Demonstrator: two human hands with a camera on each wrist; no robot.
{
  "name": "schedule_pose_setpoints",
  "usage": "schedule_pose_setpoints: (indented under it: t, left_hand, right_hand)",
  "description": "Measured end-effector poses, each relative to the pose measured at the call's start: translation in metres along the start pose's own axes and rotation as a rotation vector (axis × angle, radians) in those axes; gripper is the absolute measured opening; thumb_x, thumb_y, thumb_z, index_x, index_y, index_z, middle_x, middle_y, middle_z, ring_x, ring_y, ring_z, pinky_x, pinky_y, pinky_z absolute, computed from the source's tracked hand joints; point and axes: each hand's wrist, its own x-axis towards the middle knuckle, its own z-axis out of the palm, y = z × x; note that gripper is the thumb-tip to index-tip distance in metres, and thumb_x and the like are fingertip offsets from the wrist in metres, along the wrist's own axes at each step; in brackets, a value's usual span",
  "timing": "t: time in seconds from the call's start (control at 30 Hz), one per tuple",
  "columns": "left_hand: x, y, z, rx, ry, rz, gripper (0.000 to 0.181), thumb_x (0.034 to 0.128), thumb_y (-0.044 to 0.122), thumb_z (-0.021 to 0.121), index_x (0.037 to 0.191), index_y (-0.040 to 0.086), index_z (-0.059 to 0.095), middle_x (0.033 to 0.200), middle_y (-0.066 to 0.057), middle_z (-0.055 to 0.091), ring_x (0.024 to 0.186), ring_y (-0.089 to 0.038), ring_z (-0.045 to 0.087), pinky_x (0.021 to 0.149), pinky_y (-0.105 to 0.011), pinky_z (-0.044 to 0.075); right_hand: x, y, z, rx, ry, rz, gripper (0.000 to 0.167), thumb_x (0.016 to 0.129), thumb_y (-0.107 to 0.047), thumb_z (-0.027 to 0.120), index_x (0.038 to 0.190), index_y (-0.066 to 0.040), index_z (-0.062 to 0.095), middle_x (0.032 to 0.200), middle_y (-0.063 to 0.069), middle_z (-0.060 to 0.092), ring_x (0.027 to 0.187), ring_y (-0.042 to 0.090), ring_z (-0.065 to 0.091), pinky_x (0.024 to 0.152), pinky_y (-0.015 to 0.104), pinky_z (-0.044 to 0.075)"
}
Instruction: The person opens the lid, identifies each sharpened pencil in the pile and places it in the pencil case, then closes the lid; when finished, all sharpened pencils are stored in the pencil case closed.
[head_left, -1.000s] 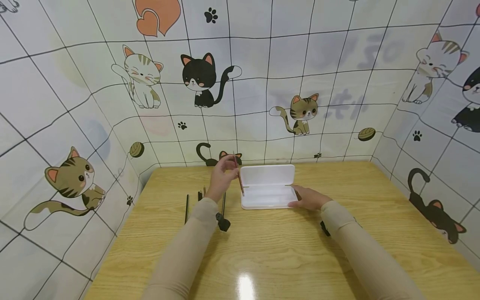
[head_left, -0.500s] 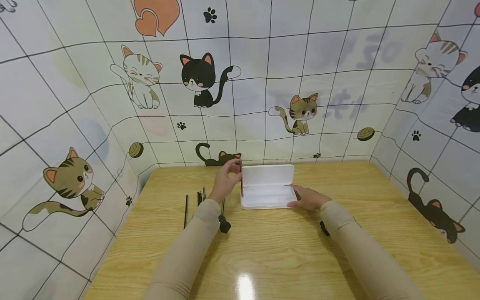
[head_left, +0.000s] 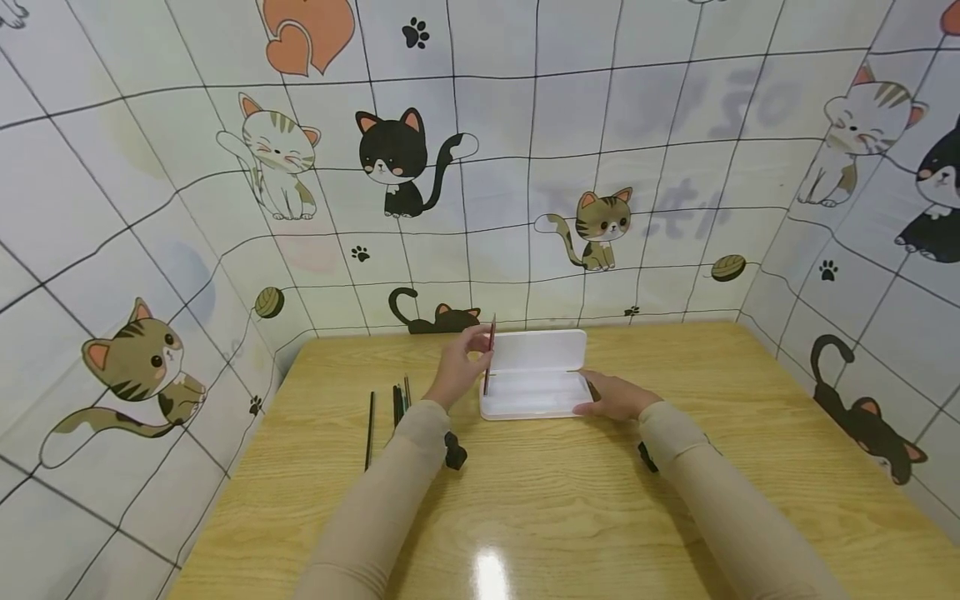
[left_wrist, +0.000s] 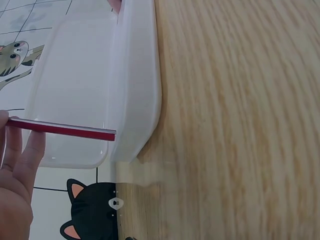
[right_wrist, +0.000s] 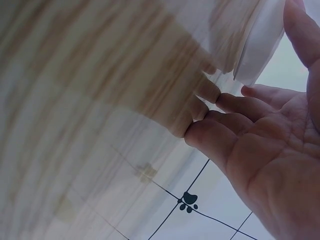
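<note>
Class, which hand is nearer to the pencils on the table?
Left. The left hand, holding a red pencil, is right of the pencils; the right hand is farther right, at the right end of the case.

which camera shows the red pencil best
The left wrist view: the red pencil appears large there, its red side plain from the left grip to its end. The head view shows it thin and small, at one end of the white case. The right wrist view does not show it.

2 long, plain beige sleeves (head_left: 386,500); 2 small black devices (head_left: 455,452) at the wrists.
</note>
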Motion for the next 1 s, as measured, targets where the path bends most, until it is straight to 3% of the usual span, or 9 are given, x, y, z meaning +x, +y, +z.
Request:
schedule_pose_setpoints:
  t: [0.13, 0.3, 0.43, 0.7, 1.0]
  left_hand:
    - [0.003, 0.001, 0.005, 0.04, -0.048, 0.003, 0.041, 0.0938, -0.001, 0.07, 0.133, 0.01, 0.065, 0.105, -0.012, 0.071, 0.1, -0.023, 0.067, 0.097, -0.049, 0.051]
    - [0.011, 0.002, 0.014, 0.145, -0.134, 0.035, 0.041, 0.0939, 0.002, 0.071, 0.134, 0.012, 0.067, 0.104, -0.007, 0.072, 0.099, -0.02, 0.068, 0.085, -0.036, 0.057]
    - [0.015, 0.004, 0.023, 0.224, -0.21, 0.037, 0.041, 0.0948, 0.005, 0.071, 0.134, 0.016, 0.068, 0.105, -0.002, 0.072, 0.097, -0.015, 0.067, 0.082, -0.029, 0.056]
    - [0.024, 0.005, 0.038, 0.324, -0.364, 0.107, 0.038, 0.095, 0.002, 0.07, 0.131, 0.014, 0.069, 0.109, -0.008, 0.073, 0.091, -0.012, 0.065, 0.08, -0.024, 0.054]
    - [0.034, 0.007, 0.05, 0.434, -0.476, 0.048, 0.037, 0.0935, 0.005, 0.073, 0.128, 0.019, 0.072, 0.097, 0.006, 0.07, 0.088, -0.007, 0.063, 0.075, -0.023, 0.053]
  right_hand:
    - [0.0, 0.001, 0.0, -0.009, 0.003, 0.001, 0.087, 0.098, -0.042, 0.067, 0.158, 0.004, 0.025, 0.159, 0.03, 0.029, 0.146, 0.049, 0.028, 0.117, 0.061, 0.025]
    - [0.001, 0.003, 0.0, -0.003, 0.009, 0.013, 0.086, 0.098, -0.041, 0.068, 0.158, 0.002, 0.025, 0.159, 0.029, 0.029, 0.146, 0.048, 0.028, 0.118, 0.06, 0.025]
    - [0.001, 0.002, 0.0, -0.002, 0.011, 0.012, 0.086, 0.097, -0.041, 0.068, 0.158, 0.003, 0.026, 0.159, 0.03, 0.03, 0.146, 0.048, 0.029, 0.117, 0.061, 0.025]
    - [0.0, -0.002, 0.0, -0.02, 0.014, 0.015, 0.085, 0.098, -0.042, 0.068, 0.158, 0.001, 0.027, 0.159, 0.028, 0.031, 0.146, 0.047, 0.03, 0.117, 0.06, 0.025]
    - [0.001, -0.002, 0.001, -0.015, 0.018, 0.031, 0.085, 0.097, -0.041, 0.069, 0.159, 0.0, 0.027, 0.159, 0.027, 0.032, 0.146, 0.046, 0.03, 0.118, 0.06, 0.025]
